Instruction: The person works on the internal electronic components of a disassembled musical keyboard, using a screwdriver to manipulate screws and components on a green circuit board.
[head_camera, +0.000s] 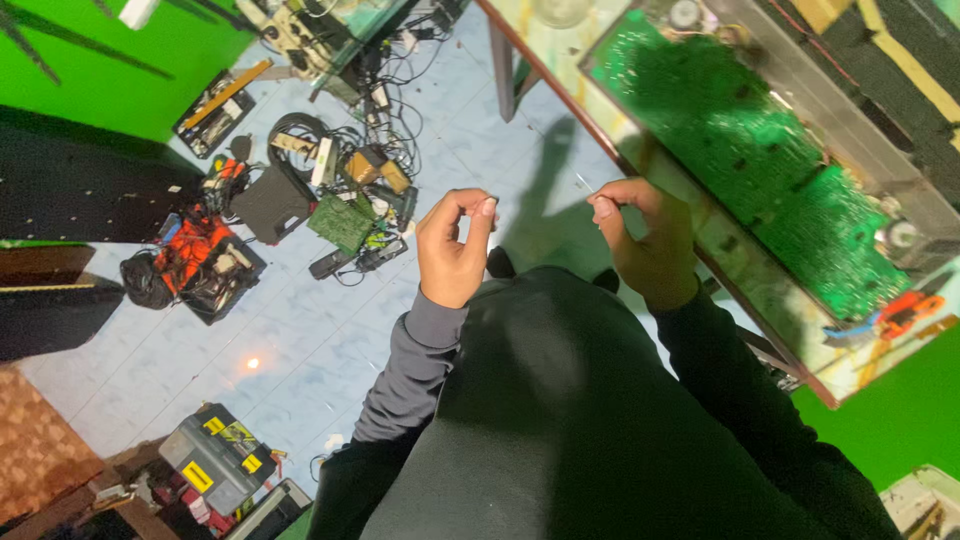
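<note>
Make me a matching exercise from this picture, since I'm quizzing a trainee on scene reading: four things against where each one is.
Things:
1. left hand
2. green circuit board
3. grey toolbox
4. orange pliers

Places:
A. floor, lower left
B. table, near its lower right end
C. raised over the lap, fingertips pinched
D. flat on the table

Pairs: 1-C, 2-D, 3-A, 4-B

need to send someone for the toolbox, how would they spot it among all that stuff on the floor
Start from the pale blue tiled floor and go to its bottom-left corner in the head view, away from the heap of cables and boards. The toolbox sits there: a grey rectangular case, the only one with bright yellow latches.
</note>
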